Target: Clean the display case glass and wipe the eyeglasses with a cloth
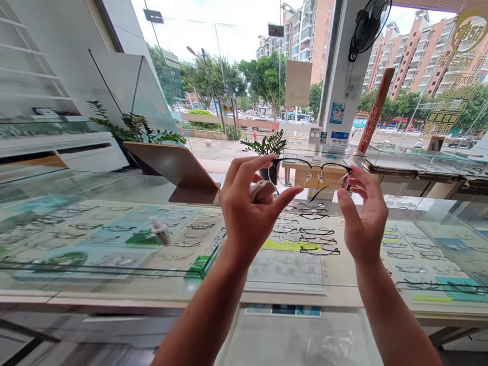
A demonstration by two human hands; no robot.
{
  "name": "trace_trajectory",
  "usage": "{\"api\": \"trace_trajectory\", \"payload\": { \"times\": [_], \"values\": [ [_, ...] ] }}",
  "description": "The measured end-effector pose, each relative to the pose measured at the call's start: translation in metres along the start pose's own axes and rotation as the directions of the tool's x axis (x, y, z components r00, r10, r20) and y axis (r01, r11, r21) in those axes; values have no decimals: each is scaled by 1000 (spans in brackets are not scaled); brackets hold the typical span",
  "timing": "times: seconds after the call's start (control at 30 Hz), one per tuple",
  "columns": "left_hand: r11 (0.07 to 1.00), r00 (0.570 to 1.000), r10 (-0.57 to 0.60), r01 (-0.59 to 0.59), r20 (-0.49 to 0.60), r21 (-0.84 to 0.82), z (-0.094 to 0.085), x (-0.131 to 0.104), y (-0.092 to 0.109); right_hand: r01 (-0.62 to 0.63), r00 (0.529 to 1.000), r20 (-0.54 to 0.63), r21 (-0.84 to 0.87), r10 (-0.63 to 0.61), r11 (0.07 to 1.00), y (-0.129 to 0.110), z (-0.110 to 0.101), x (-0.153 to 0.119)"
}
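A pair of glasses [316,167] with dark upper rims is held up above the glass counter, lenses facing the camera. My left hand [253,204] grips its left end with the fingertips, the thumb stretched beneath the left lens. A light crumpled item, perhaps a cloth, is tucked in the same palm [263,191]. At the other end, my right hand [363,214] pinches the frame near the hinge. One dark temple arm hangs visibly below the lenses. Behind and below, rows of eyeglasses [320,240] lie inside the display counter.
On the glass counter [108,186] stand a brown-framed tilted mirror [176,170], a small white bottle [159,231] and a green box [201,267]. Potted plants [269,146] are near the window. A fan [369,24] hangs on the pillar.
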State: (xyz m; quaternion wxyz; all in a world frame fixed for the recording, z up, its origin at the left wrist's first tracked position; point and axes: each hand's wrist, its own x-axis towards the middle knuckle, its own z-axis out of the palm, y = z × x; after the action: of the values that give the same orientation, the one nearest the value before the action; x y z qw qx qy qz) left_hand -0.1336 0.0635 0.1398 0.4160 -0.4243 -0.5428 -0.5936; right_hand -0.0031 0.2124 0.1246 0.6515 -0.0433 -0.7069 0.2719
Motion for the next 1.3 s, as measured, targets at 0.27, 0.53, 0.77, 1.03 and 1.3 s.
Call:
{"api": "trace_trajectory", "payload": {
  "times": [0.27,0.53,0.77,1.03,1.3],
  "values": [
    [968,970,-177,202,167,-147,7,0,-13,172,978,-92,-131,-185,976,-7,-1,-2],
    [929,961,-231,265,155,-260,19,-5,-19,296,947,-47,-258,-318,920,-5,-3,-5],
    [958,984,-174,180,49,-222,30,-12,-23,315,940,-58,-235,-337,920,-2,1,-6],
    [993,985,19,-38,-173,-109,34,-18,-23,193,979,-49,-82,-198,978,-1,4,-4],
    [994,971,80,-95,-225,-58,34,-18,-19,-120,992,-4,203,123,972,-2,3,-2]
  ]
}}
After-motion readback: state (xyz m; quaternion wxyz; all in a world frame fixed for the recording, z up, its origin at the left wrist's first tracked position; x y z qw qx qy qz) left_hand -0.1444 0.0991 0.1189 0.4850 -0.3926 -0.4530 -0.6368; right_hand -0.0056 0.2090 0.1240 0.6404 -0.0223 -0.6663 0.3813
